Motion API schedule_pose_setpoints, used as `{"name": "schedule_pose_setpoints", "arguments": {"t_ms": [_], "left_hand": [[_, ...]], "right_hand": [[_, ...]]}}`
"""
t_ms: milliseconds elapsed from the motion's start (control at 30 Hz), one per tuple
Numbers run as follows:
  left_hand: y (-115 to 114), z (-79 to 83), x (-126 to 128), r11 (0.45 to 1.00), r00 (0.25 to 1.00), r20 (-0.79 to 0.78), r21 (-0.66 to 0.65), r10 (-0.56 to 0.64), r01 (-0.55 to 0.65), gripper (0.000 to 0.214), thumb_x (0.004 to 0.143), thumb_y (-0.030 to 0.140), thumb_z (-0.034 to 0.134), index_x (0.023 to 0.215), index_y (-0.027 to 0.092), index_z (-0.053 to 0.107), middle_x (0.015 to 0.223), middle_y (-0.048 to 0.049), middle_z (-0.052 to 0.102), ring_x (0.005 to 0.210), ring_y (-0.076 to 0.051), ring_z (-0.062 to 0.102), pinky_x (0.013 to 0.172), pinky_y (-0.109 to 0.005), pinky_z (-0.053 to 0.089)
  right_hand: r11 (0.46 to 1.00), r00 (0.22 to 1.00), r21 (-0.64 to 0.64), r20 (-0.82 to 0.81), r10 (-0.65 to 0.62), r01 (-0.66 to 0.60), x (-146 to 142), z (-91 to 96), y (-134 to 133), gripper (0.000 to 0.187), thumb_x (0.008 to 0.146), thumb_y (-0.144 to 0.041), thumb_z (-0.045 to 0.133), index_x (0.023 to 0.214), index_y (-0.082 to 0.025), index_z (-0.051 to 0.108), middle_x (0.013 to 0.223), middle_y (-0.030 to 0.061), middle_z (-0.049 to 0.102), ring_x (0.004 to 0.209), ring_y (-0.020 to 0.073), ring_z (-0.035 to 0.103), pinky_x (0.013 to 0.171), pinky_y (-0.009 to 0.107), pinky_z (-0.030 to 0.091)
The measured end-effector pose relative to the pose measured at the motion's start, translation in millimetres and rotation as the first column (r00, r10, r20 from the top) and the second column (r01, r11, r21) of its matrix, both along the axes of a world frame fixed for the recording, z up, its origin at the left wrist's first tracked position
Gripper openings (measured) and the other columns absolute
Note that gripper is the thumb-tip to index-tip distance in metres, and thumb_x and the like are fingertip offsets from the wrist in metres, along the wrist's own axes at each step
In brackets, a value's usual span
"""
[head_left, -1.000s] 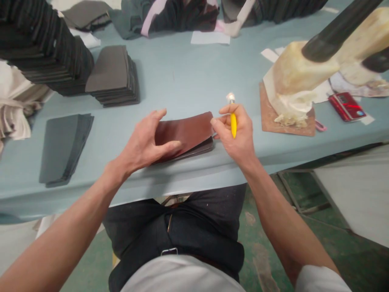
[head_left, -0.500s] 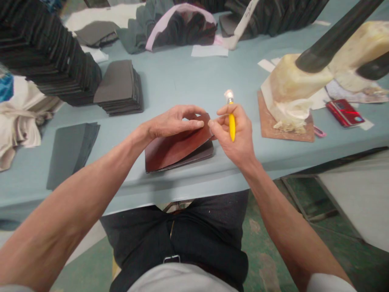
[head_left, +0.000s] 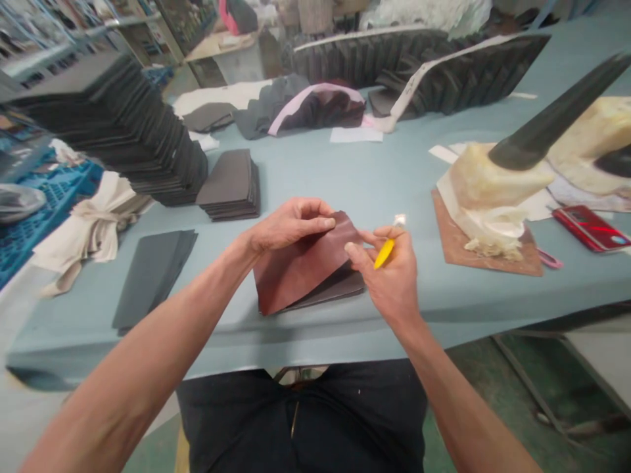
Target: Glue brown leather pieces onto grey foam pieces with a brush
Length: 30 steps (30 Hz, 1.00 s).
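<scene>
A reddish-brown leather-like sheet [head_left: 305, 276] is lifted at its upper right over a dark flat piece [head_left: 330, 289] on the table. My left hand [head_left: 290, 226] is closed, pinching the sheet's raised upper edge between thumb and fingers. Held in my right hand [head_left: 394, 276] is a brush with a yellow handle [head_left: 384, 253] and a whitish tip that points away from me. My right thumb and forefinger also touch the sheet's right edge. Those fingers partly cover the handle.
Tall dark stack [head_left: 148, 144], shorter stack [head_left: 231, 184] and fanned dark sheets [head_left: 152, 276] lie left. At right, glue-crusted containers with dark handles, the nearer container [head_left: 513, 177] on a brown board [head_left: 458, 256], adjoin a red phone [head_left: 591, 226]. A row of dark pieces [head_left: 458, 82] stands behind.
The view has tipped up, showing more of the room behind. Now the sheet's raised part is turned more toward me, and the brush in my right hand leans further right.
</scene>
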<state>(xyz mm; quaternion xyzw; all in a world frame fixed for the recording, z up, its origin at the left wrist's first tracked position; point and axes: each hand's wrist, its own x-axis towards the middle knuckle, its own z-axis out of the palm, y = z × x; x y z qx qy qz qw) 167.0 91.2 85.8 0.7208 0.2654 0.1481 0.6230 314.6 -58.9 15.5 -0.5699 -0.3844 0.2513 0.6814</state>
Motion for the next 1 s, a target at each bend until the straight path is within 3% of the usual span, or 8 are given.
{"name": "schedule_pose_setpoints", "arguments": {"t_ms": [133,200,333,500,667,767,833,1000], "left_hand": [[3.6,7.9,-9.2,0.999,1.000,-0.016,0.034,-0.023,0.024,0.061,0.082,0.070,0.084,0.103,0.015,0.070,0.074,0.0022,0.061,0.061,-0.010,0.051,0.055,-0.023,0.036],[4.8,10.8,-21.7,0.983,0.999,-0.016,0.184,0.028,-0.025,0.063,0.087,0.069,0.078,0.115,0.013,0.071,0.084,-0.0025,0.070,0.072,-0.014,0.061,0.065,-0.026,0.047],[-17.4,5.1,-69.4,0.785,0.966,-0.022,0.588,0.258,-0.196,0.070,0.095,0.067,0.070,0.141,0.015,0.063,0.133,-0.0156,0.075,0.115,-0.026,0.072,0.107,-0.041,0.054],[-96.6,-40.5,-123.2,0.549,0.919,-0.117,0.827,0.377,-0.119,0.100,0.090,0.082,0.069,0.163,0.019,0.044,0.162,-0.0222,0.057,0.152,-0.039,0.055,0.129,-0.056,0.039],[-149.2,-80.6,-101.7,0.369,0.809,-0.056,0.906,0.586,-0.205,0.088,0.100,0.063,0.067,0.168,0.017,0.034,0.169,-0.0240,0.049,0.159,-0.039,0.046,0.133,-0.057,0.032],[-150.2,-87.3,-76.9,0.286,0.738,0.013,0.917,0.675,-0.278,0.075,0.100,0.044,0.069,0.164,0.017,0.041,0.169,-0.0223,0.051,0.158,-0.038,0.048,0.133,-0.056,0.031],[-145.8,-89.3,-70.0,0.270,0.714,0.066,0.899,0.697,-0.346,0.068,0.096,0.029,0.069,0.160,0.018,0.047,0.167,-0.0200,0.054,0.156,-0.037,0.051,0.132,-0.056,0.033],[-133.0,-96.0,-91.4,0.229,0.678,0.190,0.848,0.710,-0.477,0.064,0.084,0.004,0.059,0.146,0.021,0.062,0.149,-0.0141,0.072,0.144,-0.033,0.063,0.128,-0.056,0.042]], "right_hand": [[0.993,0.975,0.005,0.187,-0.118,0.119,-20.5,7.3,7.6,0.036,0.087,-0.046,0.079,0.099,-0.025,0.052,0.082,-0.0038,0.057,0.068,0.0129,0.056,0.064,0.028,0.053],[0.986,0.963,0.031,0.213,-0.166,0.164,-27.0,12.6,12.5,0.031,0.086,-0.043,0.076,0.096,-0.024,0.053,0.085,-0.0025,0.056,0.074,0.0140,0.055,0.072,0.030,0.053],[0.977,0.956,0.039,0.202,-0.215,0.211,-31.6,21.1,19.9,0.032,0.083,-0.042,0.075,0.097,-0.024,0.052,0.086,-0.0033,0.052,0.074,0.0127,0.050,0.071,0.028,0.050],[0.968,0.949,0.014,0.193,-0.249,0.251,-30.7,21.8,25.4,0.033,0.081,-0.042,0.070,0.098,-0.024,0.048,0.087,-0.0033,0.050,0.073,0.0110,0.049,0.069,0.025,0.050],[0.968,0.950,-0.018,0.197,-0.243,0.251,-34.6,18.8,29.8,0.040,0.081,-0.045,0.070,0.102,-0.025,0.043,0.089,-0.0026,0.052,0.073,0.0117,0.054,0.071,0.028,0.054],[0.970,0.955,-0.025,0.182,-0.232,0.241,-38.5,23.1,29.4,0.042,0.081,-0.045,0.071,0.104,-0.025,0.043,0.091,-0.0020,0.053,0.073,0.0128,0.057,0.069,0.029,0.056],[0.972,0.961,-0.026,0.161,-0.225,0.232,-39.7,27.7,28.3,0.043,0.080,-0.046,0.072,0.105,-0.025,0.043,0.091,-0.0020,0.054,0.072,0.0129,0.059,0.065,0.028,0.057],[0.973,0.970,-0.037,0.089,-0.225,0.229,-40.2,39.0,25.3,0.049,0.075,-0.047,0.078,0.103,-0.025,0.046,0.089,-0.0039,0.055,0.064,0.0106,0.059,0.053,0.024,0.055]]}}
